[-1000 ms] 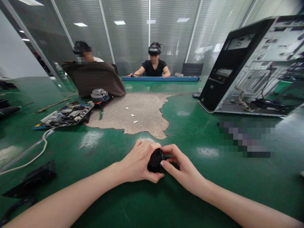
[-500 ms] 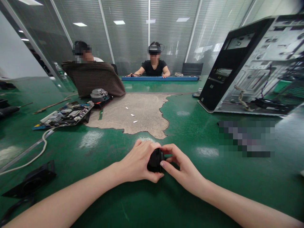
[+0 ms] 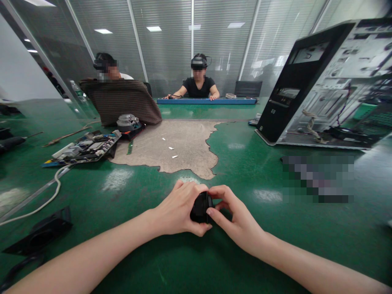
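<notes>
- Well, blinds (image 3: 171, 53) backed the green table (image 3: 241, 163), its grey patch (image 3: 186, 139) ragged-edged.
- Left hand (image 3: 183, 208) clasped, right hand (image 3: 231, 212) pinched, a black part (image 3: 200, 208).
- Both had room around.

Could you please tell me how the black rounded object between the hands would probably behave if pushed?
The black rounded object might roll, since its visible side looks curved. Its surface seems smooth and slightly shiny, so it may be slippery. It is probably stiff: no denting shows where the left hand and right hand touch it.
</notes>
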Demonstrator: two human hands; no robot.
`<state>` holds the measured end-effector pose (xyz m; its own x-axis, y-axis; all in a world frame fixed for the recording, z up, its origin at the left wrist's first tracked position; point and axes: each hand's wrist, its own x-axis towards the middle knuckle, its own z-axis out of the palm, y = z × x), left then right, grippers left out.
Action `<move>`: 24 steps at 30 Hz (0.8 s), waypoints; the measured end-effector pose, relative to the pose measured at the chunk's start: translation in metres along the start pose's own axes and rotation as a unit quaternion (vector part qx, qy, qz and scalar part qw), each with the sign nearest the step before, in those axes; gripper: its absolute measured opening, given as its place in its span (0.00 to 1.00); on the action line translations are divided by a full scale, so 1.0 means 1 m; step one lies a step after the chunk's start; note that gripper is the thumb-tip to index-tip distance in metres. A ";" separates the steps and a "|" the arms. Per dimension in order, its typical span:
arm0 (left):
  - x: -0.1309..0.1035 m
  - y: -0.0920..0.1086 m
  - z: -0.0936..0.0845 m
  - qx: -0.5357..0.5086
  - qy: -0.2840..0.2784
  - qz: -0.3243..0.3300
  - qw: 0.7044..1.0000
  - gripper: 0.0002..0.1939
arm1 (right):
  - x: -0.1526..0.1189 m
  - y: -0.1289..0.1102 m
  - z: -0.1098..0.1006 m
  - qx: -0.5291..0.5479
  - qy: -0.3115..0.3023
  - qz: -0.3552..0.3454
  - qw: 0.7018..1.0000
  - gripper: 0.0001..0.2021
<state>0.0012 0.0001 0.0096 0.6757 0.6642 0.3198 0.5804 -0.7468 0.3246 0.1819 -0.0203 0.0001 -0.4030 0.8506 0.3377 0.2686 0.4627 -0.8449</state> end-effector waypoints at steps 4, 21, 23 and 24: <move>0.000 0.000 0.001 0.004 0.000 -0.005 1.000 0.31 | 0.001 0.000 0.000 -0.006 -0.020 0.030 0.999 0.11; 0.000 0.000 -0.001 0.001 -0.006 -0.007 1.000 0.31 | 0.000 0.001 0.001 -0.004 -0.008 0.009 1.000 0.13; 0.000 0.000 -0.001 -0.001 -0.008 -0.006 1.000 0.31 | 0.000 0.001 0.001 -0.004 -0.017 0.012 1.000 0.11; 0.000 0.000 -0.001 -0.001 -0.008 -0.005 1.000 0.31 | -0.001 0.001 0.001 -0.008 -0.018 0.008 1.000 0.11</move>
<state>0.0008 0.0003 0.0104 0.6764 0.6715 0.3026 0.5868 -0.7396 0.3296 0.1817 -0.0206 -0.0010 -0.4300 0.8483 0.3089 0.2884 0.4533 -0.8434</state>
